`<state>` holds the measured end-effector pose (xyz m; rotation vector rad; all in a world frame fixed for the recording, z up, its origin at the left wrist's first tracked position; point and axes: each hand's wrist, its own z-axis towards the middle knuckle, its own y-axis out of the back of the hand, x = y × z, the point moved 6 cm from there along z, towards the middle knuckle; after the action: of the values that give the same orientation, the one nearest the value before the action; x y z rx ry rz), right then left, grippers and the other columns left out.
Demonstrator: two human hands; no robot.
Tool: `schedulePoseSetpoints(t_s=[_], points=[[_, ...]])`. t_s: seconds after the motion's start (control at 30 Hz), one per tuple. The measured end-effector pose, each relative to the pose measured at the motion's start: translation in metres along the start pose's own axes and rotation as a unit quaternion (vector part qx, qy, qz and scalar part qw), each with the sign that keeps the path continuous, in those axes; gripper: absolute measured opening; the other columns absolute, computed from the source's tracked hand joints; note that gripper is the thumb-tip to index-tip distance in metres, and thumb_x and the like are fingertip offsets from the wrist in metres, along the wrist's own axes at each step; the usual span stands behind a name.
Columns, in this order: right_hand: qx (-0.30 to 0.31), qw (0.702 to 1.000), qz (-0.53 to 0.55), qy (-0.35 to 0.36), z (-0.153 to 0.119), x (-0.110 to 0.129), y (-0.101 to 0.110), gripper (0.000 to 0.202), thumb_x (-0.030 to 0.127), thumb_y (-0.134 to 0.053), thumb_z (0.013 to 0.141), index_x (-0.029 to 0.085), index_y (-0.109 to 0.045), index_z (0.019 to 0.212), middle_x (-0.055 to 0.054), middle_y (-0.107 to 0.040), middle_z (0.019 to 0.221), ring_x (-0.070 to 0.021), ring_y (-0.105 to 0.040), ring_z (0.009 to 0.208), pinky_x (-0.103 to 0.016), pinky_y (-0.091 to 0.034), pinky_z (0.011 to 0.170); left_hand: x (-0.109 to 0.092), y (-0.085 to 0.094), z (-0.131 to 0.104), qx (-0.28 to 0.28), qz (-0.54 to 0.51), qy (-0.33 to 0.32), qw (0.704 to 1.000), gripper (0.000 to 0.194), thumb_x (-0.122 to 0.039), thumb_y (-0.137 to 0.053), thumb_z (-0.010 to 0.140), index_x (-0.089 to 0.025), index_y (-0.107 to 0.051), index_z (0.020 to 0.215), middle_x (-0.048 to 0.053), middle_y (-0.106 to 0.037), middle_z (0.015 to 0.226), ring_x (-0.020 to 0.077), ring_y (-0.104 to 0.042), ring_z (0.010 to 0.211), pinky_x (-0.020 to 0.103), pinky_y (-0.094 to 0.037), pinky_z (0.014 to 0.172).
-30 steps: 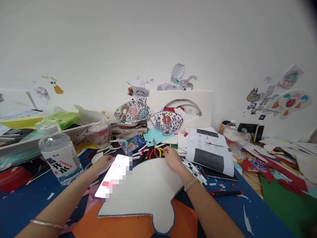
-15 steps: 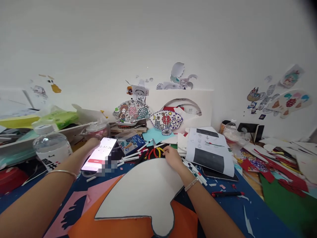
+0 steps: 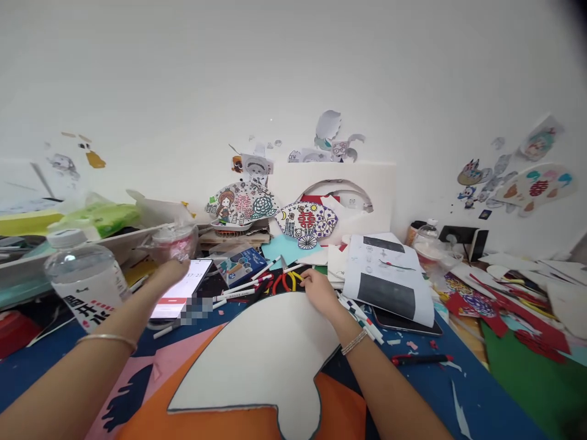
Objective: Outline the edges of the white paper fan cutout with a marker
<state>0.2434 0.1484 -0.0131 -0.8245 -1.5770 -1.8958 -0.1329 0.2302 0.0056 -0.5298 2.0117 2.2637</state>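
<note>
A large white fan-shaped cutout [image 3: 257, 360] with a dark outline lies on orange paper [image 3: 206, 426] in front of me. My right hand [image 3: 320, 292] is at its far edge, fingers curled, with the fingertips closed on the yellow loop of red-and-yellow-handled scissors [image 3: 292, 280]. My left hand [image 3: 173, 272] reaches to the upper left edge of a lit phone [image 3: 195, 287] showing a timer. It covers part of the screen, and most of its fingers are hidden. A plastic cup [image 3: 174, 239] stands just behind that hand.
A water bottle [image 3: 85, 275] stands beside my left forearm. White markers [image 3: 243, 292] and a blue box [image 3: 241, 266] lie beyond the cutout. To the right are an open booklet [image 3: 389, 275], a red-and-black pen [image 3: 422, 359] and paper scraps. Decorated fans [image 3: 306, 221] lean at the back.
My left hand has shifted slightly right, from beside the phone to over its upper left edge. The phone's timer has advanced. My right hand stays in place.
</note>
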Motion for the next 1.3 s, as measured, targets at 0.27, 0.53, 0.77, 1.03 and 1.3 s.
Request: schedulePoseSetpoints(t_s=[0.27, 0.53, 0.77, 1.03, 1.3], points=[[0.000, 1.000, -0.001, -0.003, -0.002, 0.000, -0.001, 0.030, 0.011, -0.042, 0.084, 0.019, -0.063, 0.104, -0.007, -0.070, 0.101, -0.0194, -0.063, 0.090, -0.026, -0.044, 0.069, -0.011, -0.010, -0.073, -0.004, 0.101, 0.023, 0.995, 0.090, -0.051, -0.044, 0.078, 0.007, -0.009, 0.135, 0.035, -0.053, 0.119, 0.0460, -0.053, 0.106, 0.048, -0.041, 0.078], [-0.002, 1.000, 0.002, 0.004, -0.002, 0.003, 0.001, 0.030, 0.009, -0.042, 0.084, 0.018, -0.063, 0.103, -0.008, -0.070, 0.102, -0.0199, -0.063, 0.092, -0.027, -0.045, 0.073, -0.011, -0.009, -0.070, 0.007, 0.126, 0.007, 0.992, 0.099, -0.053, -0.051, 0.071, 0.004, -0.005, 0.138, 0.034, -0.056, 0.119, 0.0444, -0.055, 0.105, 0.047, -0.041, 0.078], [-0.002, 1.000, -0.001, 0.005, -0.001, 0.002, 0.000, 0.030, 0.011, -0.043, 0.083, 0.019, -0.064, 0.102, -0.008, -0.070, 0.100, -0.0208, -0.063, 0.092, -0.028, -0.044, 0.073, -0.012, -0.007, -0.065, -0.038, 0.120, -0.001, 0.992, 0.091, -0.053, -0.046, 0.075, 0.003, -0.009, 0.136, 0.032, -0.060, 0.113, 0.0426, -0.058, 0.105, 0.047, -0.039, 0.084], [-0.019, 0.999, 0.022, 0.026, 0.003, 0.001, 0.000, 0.028, 0.009, -0.044, 0.081, 0.017, -0.064, 0.099, -0.008, -0.071, 0.096, -0.0204, -0.063, 0.093, -0.028, -0.045, 0.077, -0.039, -0.005, -0.139, -0.131, 0.156, -0.089, 0.975, 0.082, -0.054, -0.034, 0.078, -0.002, -0.017, 0.139, 0.027, -0.054, 0.123, 0.0396, -0.044, 0.121, 0.052, -0.025, 0.103], [-0.080, 0.991, 0.084, 0.061, 0.002, 0.013, 0.027, 0.027, 0.007, -0.045, 0.078, 0.020, -0.062, 0.095, -0.003, -0.071, 0.085, -0.0166, -0.064, 0.078, -0.026, -0.047, 0.070, -0.032, -0.066, -0.245, -0.125, -0.108, -0.210, 0.964, 0.066, -0.055, -0.040, 0.080, -0.035, -0.026, 0.141, 0.005, -0.037, 0.147, 0.0305, -0.026, 0.137, 0.057, -0.022, 0.111]])
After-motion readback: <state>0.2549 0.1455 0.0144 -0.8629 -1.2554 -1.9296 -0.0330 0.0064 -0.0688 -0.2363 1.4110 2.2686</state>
